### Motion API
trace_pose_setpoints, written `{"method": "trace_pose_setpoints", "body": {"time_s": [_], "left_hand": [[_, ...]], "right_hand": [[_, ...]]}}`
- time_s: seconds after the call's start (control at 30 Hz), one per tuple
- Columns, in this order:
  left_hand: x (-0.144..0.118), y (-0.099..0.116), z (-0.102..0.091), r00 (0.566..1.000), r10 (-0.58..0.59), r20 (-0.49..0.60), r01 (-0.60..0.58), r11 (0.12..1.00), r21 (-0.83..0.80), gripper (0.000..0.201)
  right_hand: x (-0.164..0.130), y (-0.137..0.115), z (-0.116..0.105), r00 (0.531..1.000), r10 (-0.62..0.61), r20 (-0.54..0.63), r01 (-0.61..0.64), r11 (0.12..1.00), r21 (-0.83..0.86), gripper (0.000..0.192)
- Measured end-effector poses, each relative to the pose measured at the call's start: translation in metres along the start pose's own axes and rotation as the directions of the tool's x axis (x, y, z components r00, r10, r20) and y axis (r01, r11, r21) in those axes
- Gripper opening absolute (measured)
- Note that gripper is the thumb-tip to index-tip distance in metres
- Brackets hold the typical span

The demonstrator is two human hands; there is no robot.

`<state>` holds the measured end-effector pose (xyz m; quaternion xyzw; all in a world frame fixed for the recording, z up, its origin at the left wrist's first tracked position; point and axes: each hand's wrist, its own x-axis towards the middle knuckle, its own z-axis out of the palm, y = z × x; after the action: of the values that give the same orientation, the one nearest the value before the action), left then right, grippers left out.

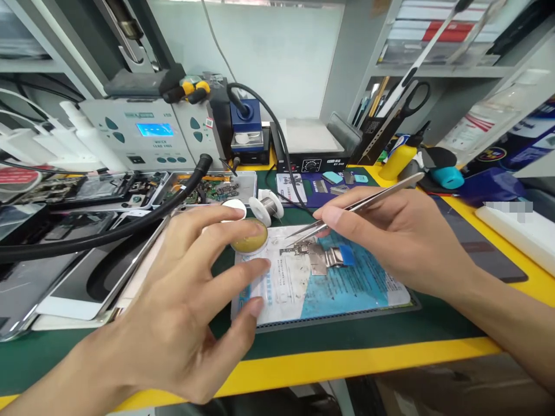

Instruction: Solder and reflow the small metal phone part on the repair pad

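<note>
My right hand grips a pair of metal tweezers, their slightly parted tips pointing left over a small circuit board. Whether the tips touch the board I cannot tell. A metal clip with a blue end adjoins the board's right side. Both lie on a blue and white printed booklet. My left hand is open, fingers spread, over the booklet's left edge. Its fingertips overlap a round tin of yellowish paste in view; contact is unclear. Behind it stands a solder wire spool.
A rework station with a lit display stands at the back left, its thick black hose crossing above phone parts. Further right are a black control box, a yellow bottle and a dark phone screen.
</note>
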<state>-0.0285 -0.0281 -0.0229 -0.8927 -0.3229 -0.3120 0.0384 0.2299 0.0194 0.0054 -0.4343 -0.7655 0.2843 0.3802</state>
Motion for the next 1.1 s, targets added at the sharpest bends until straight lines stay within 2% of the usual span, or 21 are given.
{"method": "trace_pose_setpoints", "body": {"time_s": [0.27,0.8,1.1], "left_hand": [[0.0016,0.0023,0.0056,0.997,-0.002,0.074,0.002,1.000,-0.003,0.037],[0.0034,0.0025,0.0067,0.991,0.005,0.132,-0.005,1.000,-0.003,0.044],[0.0038,0.0036,0.0048,0.986,-0.003,0.165,0.003,1.000,-0.002,0.046]], "right_hand": [[0.0003,-0.0025,0.0016,1.000,0.006,-0.009,-0.006,1.000,0.009,0.019],[-0.0011,-0.0032,0.0022,0.999,0.038,0.011,-0.038,0.999,-0.039,0.025],[-0.0013,-0.0020,0.0033,0.999,0.038,0.009,-0.038,0.999,-0.032,0.021]]}}
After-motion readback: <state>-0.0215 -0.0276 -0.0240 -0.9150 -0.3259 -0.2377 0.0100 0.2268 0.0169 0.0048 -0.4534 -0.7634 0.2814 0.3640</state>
